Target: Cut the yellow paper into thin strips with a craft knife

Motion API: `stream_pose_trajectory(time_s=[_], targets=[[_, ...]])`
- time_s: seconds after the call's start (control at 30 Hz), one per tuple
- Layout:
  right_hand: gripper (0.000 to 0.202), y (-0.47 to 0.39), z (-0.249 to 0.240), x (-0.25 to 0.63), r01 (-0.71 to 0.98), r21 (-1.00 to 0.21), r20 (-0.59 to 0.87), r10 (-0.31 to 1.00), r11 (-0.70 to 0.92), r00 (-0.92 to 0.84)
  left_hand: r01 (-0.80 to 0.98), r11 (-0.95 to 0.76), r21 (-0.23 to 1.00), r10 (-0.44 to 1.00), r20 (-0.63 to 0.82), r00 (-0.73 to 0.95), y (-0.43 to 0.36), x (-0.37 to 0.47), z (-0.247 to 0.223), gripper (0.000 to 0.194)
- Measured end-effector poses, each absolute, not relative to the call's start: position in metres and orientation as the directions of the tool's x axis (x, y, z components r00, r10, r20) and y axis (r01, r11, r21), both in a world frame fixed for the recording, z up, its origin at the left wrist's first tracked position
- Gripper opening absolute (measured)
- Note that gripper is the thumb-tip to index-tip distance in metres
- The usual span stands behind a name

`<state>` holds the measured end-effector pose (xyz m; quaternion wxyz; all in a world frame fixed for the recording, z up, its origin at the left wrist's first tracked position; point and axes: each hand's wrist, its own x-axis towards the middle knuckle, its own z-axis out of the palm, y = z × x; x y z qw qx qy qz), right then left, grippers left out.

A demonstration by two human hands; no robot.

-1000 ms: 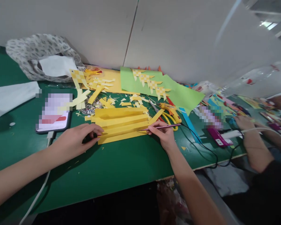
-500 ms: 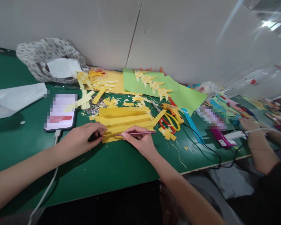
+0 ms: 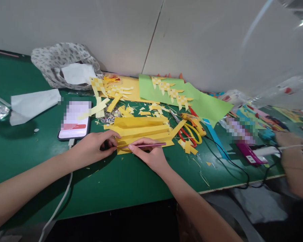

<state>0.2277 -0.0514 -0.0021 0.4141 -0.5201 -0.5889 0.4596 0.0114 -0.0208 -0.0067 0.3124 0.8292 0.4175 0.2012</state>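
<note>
Folded yellow paper (image 3: 141, 131) with several long pleats lies on the green table (image 3: 131, 185). At its near left corner my left hand (image 3: 98, 146) pinches the paper's edge between thumb and fingers. My right hand (image 3: 148, 153) is closed on a thin pink stick (image 3: 151, 145), whose left end rests on the paper's front strip, close to my left fingertips. Yellow scraps (image 3: 126, 110) are scattered behind the paper. Woven yellow-and-white paper fish (image 3: 183, 101) lie on green sheets (image 3: 204, 104).
A phone (image 3: 74, 119) with a white cable lies left, near a patterned cloth bag (image 3: 65, 57) and white paper (image 3: 35, 104). Right are scissors (image 3: 192, 132), a yellow glue gun (image 3: 195, 122), a blue strip (image 3: 217, 139), a purple power strip (image 3: 252, 156) and another person's arm (image 3: 295, 161).
The view has shifted, so everything appears farther right. The pink stick's tip has moved a little left along the paper, nearer my left fingers. Both hands keep their grip.
</note>
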Motion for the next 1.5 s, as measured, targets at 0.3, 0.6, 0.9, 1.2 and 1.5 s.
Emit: stream_pose_trajectory(time_s=[0.3,0.6,0.9,1.2,1.5], targets=[[0.011,-0.0503,-0.0030,0.2277,0.215,-0.977,-0.028,0.994,-0.005,-0.104,0.562,-0.425,0.709,0.826,0.050,0.562,-0.0210,0.0123,-0.0056,0.023],[0.012,-0.0494,-0.0032,0.2272,0.204,-0.979,-0.050,0.993,-0.028,-0.106,0.573,-0.445,0.688,0.817,0.051,0.574,-0.0225,0.0119,-0.0055,0.026],[0.013,-0.0498,-0.0059,0.2278,0.237,-0.972,-0.019,0.993,0.010,-0.120,0.566,-0.422,0.708,0.826,0.043,0.562,-0.0220,0.0133,-0.0068,0.025],[0.010,-0.0494,-0.0058,0.2300,0.229,-0.973,-0.006,0.994,0.020,-0.113,0.599,-0.446,0.666,0.818,0.032,0.574,-0.0216,0.0136,-0.0067,0.018],[0.012,-0.0490,-0.0059,0.2335,0.153,-0.988,-0.048,0.996,-0.036,-0.072,0.596,-0.443,0.670,0.821,0.036,0.570,-0.0214,0.0126,-0.0093,0.015]])
